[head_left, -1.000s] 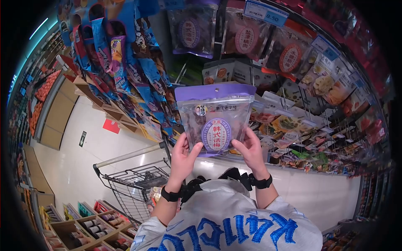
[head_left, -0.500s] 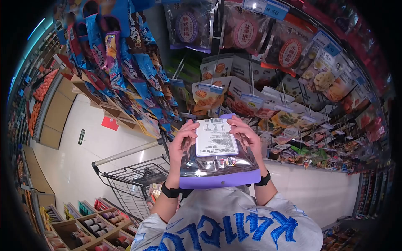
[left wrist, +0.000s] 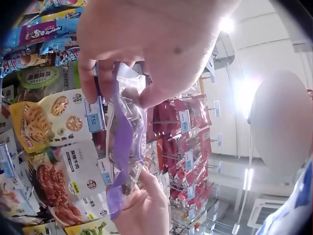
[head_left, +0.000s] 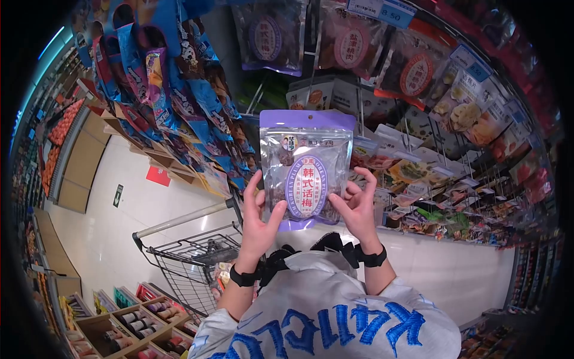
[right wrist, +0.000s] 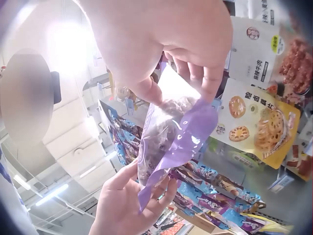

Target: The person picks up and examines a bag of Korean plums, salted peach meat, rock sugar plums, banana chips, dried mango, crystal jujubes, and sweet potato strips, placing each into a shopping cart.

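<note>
Pouch (head_left: pixel 308 182) held before me, front facing me | my left hand (head_left: pixel 258 224) and right hand (head_left: pixel 362 216) part-curled, each pinching a lower side | risk: slick plastic, top unsupported, could slip my seemingly light grip and fall

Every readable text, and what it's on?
"韩式话梅": held pouch; purple rack pouch
"华味亨": held pouch
"KOREAN PLUM": held pouch
"盐津桃肉": pink-labelled pouch
"8.50": top price tag
"7.50": left-wrist price tag
"麻辣牛肉": beef pouch
"…卤藕片": lotus-root pouch
"KA…": jacket, rest unclear
Too small or blurred: fine print, other packs, other tags, floor sign
</note>
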Motion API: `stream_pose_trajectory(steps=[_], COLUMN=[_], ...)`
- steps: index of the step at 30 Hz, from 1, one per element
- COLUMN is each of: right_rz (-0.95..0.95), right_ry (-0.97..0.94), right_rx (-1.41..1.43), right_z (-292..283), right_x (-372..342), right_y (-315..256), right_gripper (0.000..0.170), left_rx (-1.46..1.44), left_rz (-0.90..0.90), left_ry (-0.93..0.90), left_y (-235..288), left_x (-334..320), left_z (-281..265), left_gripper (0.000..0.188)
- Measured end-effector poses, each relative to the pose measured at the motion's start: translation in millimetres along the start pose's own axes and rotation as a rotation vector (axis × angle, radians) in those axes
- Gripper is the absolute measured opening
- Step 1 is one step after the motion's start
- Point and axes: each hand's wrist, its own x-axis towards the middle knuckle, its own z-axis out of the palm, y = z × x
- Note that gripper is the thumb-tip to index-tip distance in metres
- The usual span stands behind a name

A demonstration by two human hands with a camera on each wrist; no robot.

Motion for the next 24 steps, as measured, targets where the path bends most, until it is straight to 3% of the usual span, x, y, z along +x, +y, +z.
stream_pose_trajectory(steps=[2,4,6,8,10,12,14,16,17,18,19,21,24], right_rz=[0.040,0.080,0.140,0.198,0.258,0.221,0.233,0.204,0.270,0.270,0.292,0.316,0.304], right_ry=[-0.056,-0.139,-0.148,-0.179,-0.207,-0.260,-0.251,-0.248,-0.386,-0.386,-0.349,-0.311,-0.334], right_rx=[0.029,-0.052,0.038,0.040,0.047,0.285,0.186,0.490,0.538,0.539,0.513,0.449,0.435], right_z=[-3.1,-15.5,-19.0,-29.6,-37.4,-40.4,-38.4,-29.1,-39.2,-36.7,-32.3,-24.2,-24.2], right_x=[0.7,1.9,2.6,3.0,3.8,6.4,6.4,4.3,7.4,6.6,6.2,7.8,8.2], right_y=[-4.0,-3.4,-5.7,-7.9,-6.1,-5.5,-11.0,-9.8,-4.1,-5.2,-8.2,-16.3,-10.4], right_gripper=[0.052,0.044,0.036,0.036,0.037,0.044,0.050,0.052,0.060,0.060,0.064,0.072,0.073], left_rx=[-0.017,0.142,0.086,-0.002,-0.291,-0.310,-0.300,-0.292,-0.404,-0.516,-0.517,-0.490,-0.466], left_rz=[-0.042,0.042,-0.035,-0.086,-0.119,-0.149,-0.079,-0.078,-0.088,-0.096,-0.095,-0.149,-0.148], left_ry=[-0.067,-0.053,-0.136,-0.139,-0.195,-0.243,-0.157,-0.149,-0.237,-0.325,-0.325,-0.316,-0.298], left_y=[5.8,5.0,-2.8,-2.2,-5.3,-4.7,-5.5,-14.6,-17.0,-16.4,-14.2,-8.1,-12.0], left_x=[-1.0,-1.6,-1.1,-2.7,-2.0,-2.8,-4.0,-3.4,-4.2,-4.1,-4.1,-2.1,-4.4], left_z=[-0.3,-4.2,-18.8,-24.9,-28.5,-28.6,-23.6,-28.4,-30.4,-30.7,-30.0,-27.1,-28.0], left_gripper=[0.068,0.059,0.051,0.049,0.057,0.062,0.065,0.062,0.061,0.060,0.060,0.077,0.078])
